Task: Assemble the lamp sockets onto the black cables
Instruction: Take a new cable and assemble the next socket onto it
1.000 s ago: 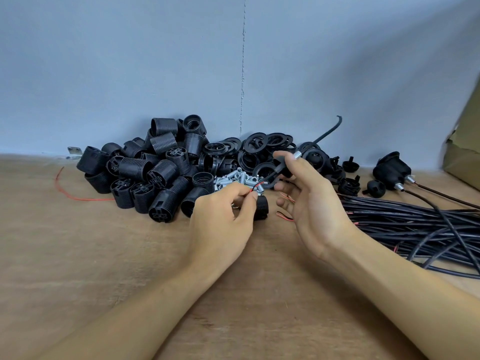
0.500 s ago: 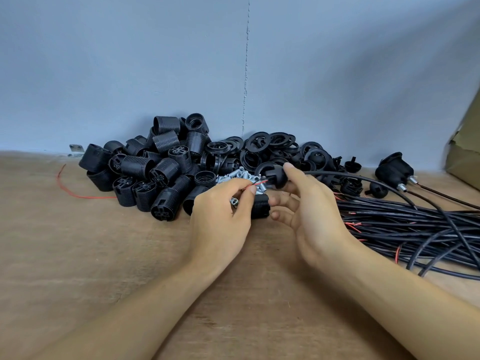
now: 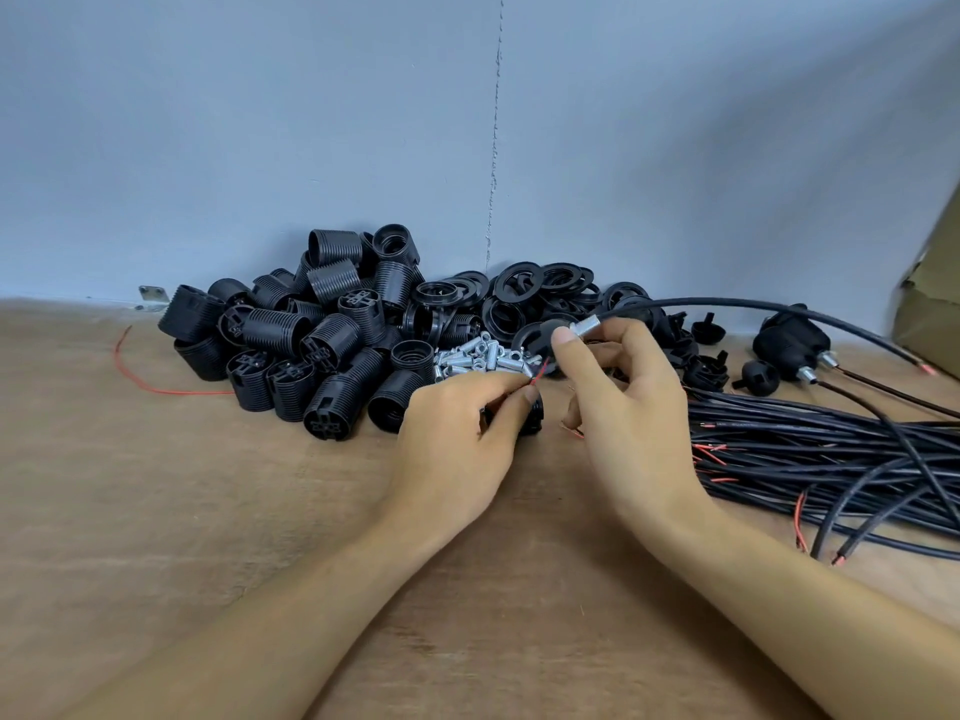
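My right hand (image 3: 634, 407) pinches a silver threaded tube (image 3: 584, 327) between thumb and forefinger. The tube sits on a black cable (image 3: 753, 306) that arcs toward the table's right edge, its far end free. My left hand (image 3: 462, 439) pinches the cable's red wire tip (image 3: 540, 374). The hands are close together but not touching. Judgement: the wire is held out so the tube, and what seems a black cap (image 3: 537, 339) behind my thumb, can slide along it. One socket body (image 3: 532, 413) lies partly under my left fingers, kept within reach for the next fit. Along the back edge lie the socket pile (image 3: 311, 345), the ring pile (image 3: 540, 291) and the loose tubes (image 3: 478, 356). The cable bundle (image 3: 831, 449) lies at the right edge, and the capped cables (image 3: 784, 345) are set aside near the back right corner.
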`<act>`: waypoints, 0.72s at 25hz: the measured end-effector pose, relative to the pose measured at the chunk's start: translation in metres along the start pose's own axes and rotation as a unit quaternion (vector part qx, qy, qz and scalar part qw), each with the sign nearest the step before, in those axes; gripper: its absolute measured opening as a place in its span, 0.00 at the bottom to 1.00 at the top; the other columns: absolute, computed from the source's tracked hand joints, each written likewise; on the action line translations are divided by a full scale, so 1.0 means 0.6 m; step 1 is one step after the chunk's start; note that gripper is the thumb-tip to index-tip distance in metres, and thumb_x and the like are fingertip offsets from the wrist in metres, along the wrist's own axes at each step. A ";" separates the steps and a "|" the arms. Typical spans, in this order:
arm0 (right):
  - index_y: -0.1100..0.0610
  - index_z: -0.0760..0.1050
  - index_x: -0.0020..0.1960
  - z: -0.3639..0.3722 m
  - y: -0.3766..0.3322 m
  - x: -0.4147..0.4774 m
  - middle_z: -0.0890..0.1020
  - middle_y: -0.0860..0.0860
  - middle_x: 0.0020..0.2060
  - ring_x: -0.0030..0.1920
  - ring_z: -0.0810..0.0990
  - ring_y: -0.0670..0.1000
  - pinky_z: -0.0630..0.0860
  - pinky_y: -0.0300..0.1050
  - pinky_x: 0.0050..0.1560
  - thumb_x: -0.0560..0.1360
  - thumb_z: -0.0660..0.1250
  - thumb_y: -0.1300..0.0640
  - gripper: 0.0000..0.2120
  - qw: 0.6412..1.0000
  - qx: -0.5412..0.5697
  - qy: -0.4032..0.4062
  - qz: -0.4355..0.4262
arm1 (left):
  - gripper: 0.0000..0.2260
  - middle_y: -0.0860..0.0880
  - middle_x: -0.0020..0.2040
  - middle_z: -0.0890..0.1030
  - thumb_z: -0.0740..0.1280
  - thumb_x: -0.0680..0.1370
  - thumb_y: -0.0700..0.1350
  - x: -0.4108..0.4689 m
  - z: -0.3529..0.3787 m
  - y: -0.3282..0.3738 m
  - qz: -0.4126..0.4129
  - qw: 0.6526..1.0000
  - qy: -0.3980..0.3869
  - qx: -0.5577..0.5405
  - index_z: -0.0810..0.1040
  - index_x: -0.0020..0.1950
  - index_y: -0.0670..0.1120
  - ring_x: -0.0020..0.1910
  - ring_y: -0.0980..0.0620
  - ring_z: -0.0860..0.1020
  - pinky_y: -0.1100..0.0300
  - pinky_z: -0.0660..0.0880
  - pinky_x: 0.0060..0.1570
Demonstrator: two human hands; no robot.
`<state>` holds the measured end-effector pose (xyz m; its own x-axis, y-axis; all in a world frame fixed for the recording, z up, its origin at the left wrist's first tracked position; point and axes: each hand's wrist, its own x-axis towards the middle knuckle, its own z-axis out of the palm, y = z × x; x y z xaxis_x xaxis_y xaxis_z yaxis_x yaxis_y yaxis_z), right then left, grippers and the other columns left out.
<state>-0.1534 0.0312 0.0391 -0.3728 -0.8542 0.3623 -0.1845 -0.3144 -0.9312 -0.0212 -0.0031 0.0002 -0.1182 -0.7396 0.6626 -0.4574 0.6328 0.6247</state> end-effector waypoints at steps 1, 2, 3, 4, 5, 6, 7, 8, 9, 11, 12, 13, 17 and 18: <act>0.47 0.77 0.49 -0.001 0.004 0.003 0.80 0.44 0.35 0.36 0.78 0.47 0.75 0.44 0.40 0.78 0.70 0.48 0.05 0.999 0.008 0.023 0.025 | 0.07 0.59 0.37 0.82 0.67 0.79 0.50 -0.001 0.000 0.002 0.004 1.000 -0.023 0.000 0.86 0.49 0.54 0.37 0.63 0.77 0.72 0.67 0.36; 0.48 0.77 0.50 -0.002 0.008 0.005 0.79 0.46 0.37 0.39 0.77 0.48 0.73 0.45 0.41 0.78 0.69 0.48 0.05 0.997 0.027 0.046 0.060 | 0.07 0.61 0.40 0.83 0.67 0.79 0.50 -0.003 0.000 0.004 0.011 0.999 -0.041 0.004 0.85 0.52 0.56 0.40 0.64 0.78 0.74 0.67 0.38; 0.48 0.76 0.51 -0.001 0.012 0.005 0.78 0.48 0.39 0.39 0.76 0.48 0.72 0.45 0.40 0.78 0.69 0.48 0.05 0.992 0.049 0.066 0.097 | 0.08 0.63 0.42 0.83 0.66 0.80 0.51 -0.005 0.000 0.005 0.019 0.998 -0.053 0.013 0.84 0.55 0.57 0.41 0.65 0.79 0.74 0.67 0.40; 0.49 0.75 0.51 0.001 0.014 0.004 0.78 0.49 0.40 0.39 0.75 0.48 0.71 0.43 0.39 0.78 0.68 0.47 0.06 0.986 0.063 0.080 0.130 | 0.08 0.64 0.41 0.83 0.66 0.80 0.51 -0.006 0.000 0.005 0.025 0.998 -0.058 0.023 0.83 0.55 0.57 0.41 0.65 0.78 0.74 0.67 0.40; 0.50 0.74 0.51 0.004 0.016 0.003 0.77 0.50 0.40 0.38 0.74 0.48 0.69 0.43 0.39 0.78 0.68 0.47 0.07 0.981 0.065 0.089 0.159 | 0.07 0.63 0.40 0.82 0.65 0.80 0.51 -0.006 0.000 0.005 0.025 0.998 -0.058 0.031 0.83 0.54 0.57 0.40 0.64 0.78 0.73 0.66 0.38; 0.50 0.73 0.50 0.006 0.018 0.001 0.77 0.50 0.39 0.38 0.74 0.48 0.68 0.45 0.39 0.77 0.68 0.46 0.09 0.976 0.062 0.092 0.185 | 0.07 0.62 0.38 0.81 0.65 0.80 0.52 -0.005 0.000 0.004 0.018 0.998 -0.053 0.037 0.83 0.50 0.56 0.37 0.62 0.77 0.72 0.66 0.36; 0.52 0.72 0.49 0.007 0.018 0.001 0.77 0.50 0.39 0.38 0.74 0.48 0.68 0.46 0.39 0.76 0.69 0.45 0.11 0.972 0.060 0.090 0.209 | 0.08 0.60 0.36 0.81 0.64 0.80 0.52 -0.004 0.001 0.002 0.009 0.998 -0.046 0.041 0.83 0.48 0.55 0.35 0.60 0.76 0.70 0.66 0.34; 0.53 0.72 0.49 0.007 0.018 0.003 0.77 0.49 0.37 0.35 0.74 0.48 0.68 0.46 0.37 0.76 0.70 0.44 0.13 0.967 0.065 0.087 0.229 | 0.09 0.59 0.35 0.80 0.64 0.80 0.53 -0.003 0.001 0.001 -0.001 0.998 -0.040 0.045 0.83 0.45 0.55 0.34 0.59 0.76 0.69 0.67 0.33; 0.55 0.71 0.48 0.005 0.017 0.007 0.76 0.47 0.33 0.31 0.73 0.47 0.67 0.45 0.32 0.76 0.70 0.44 0.15 0.963 0.076 0.083 0.246 | 0.09 0.58 0.34 0.80 0.64 0.80 0.53 -0.003 0.002 0.000 -0.008 0.998 -0.037 0.047 0.83 0.44 0.55 0.34 0.58 0.76 0.67 0.68 0.32; 0.56 0.71 0.48 -0.001 0.012 0.016 0.74 0.47 0.29 0.22 0.69 0.45 0.62 0.40 0.22 0.76 0.71 0.45 0.16 0.956 0.094 0.067 0.270 | 0.10 0.57 0.34 0.80 0.63 0.79 0.54 -0.003 0.004 0.001 -0.016 0.998 -0.036 0.050 0.82 0.44 0.54 0.35 0.56 0.77 0.61 0.72 0.34; 0.57 0.72 0.47 -0.005 0.010 0.020 0.74 0.48 0.30 0.20 0.68 0.45 0.61 0.38 0.20 0.76 0.71 0.45 0.16 0.956 0.089 0.052 0.276 | 0.10 0.57 0.34 0.80 0.63 0.79 0.53 -0.004 0.004 0.001 -0.019 0.998 -0.035 0.048 0.82 0.44 0.53 0.34 0.55 0.77 0.59 0.73 0.34; 0.57 0.73 0.45 -0.008 0.008 0.023 0.74 0.49 0.32 0.19 0.68 0.46 0.60 0.38 0.20 0.77 0.71 0.45 0.16 0.956 0.081 0.035 0.281 | 0.11 0.56 0.33 0.80 0.63 0.80 0.53 -0.003 0.003 0.001 -0.023 0.998 -0.033 0.043 0.82 0.43 0.53 0.34 0.54 0.77 0.56 0.74 0.35; 0.57 0.71 0.40 -0.020 0.006 0.039 0.76 0.50 0.25 0.18 0.66 0.46 0.58 0.34 0.19 0.81 0.64 0.49 0.15 0.942 0.081 -0.021 0.324 | 0.14 0.52 0.31 0.78 0.61 0.81 0.52 -0.003 0.003 0.000 -0.031 0.998 -0.035 0.031 0.78 0.39 0.49 0.33 0.50 0.76 0.51 0.73 0.37; 0.57 0.71 0.39 -0.022 0.004 0.041 0.75 0.49 0.24 0.17 0.65 0.46 0.58 0.34 0.18 0.82 0.62 0.50 0.16 0.936 0.094 -0.022 0.338 | 0.14 0.51 0.31 0.77 0.60 0.81 0.52 -0.003 0.003 0.001 -0.033 0.998 -0.035 0.030 0.77 0.38 0.49 0.33 0.50 0.76 0.51 0.72 0.37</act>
<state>-0.1749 0.0149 0.0462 -0.3083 -0.8995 -0.3096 0.2443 0.2396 -0.9396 -0.0227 -0.0016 -0.0013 -0.1475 -0.7946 0.5889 -0.5185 0.5692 0.6381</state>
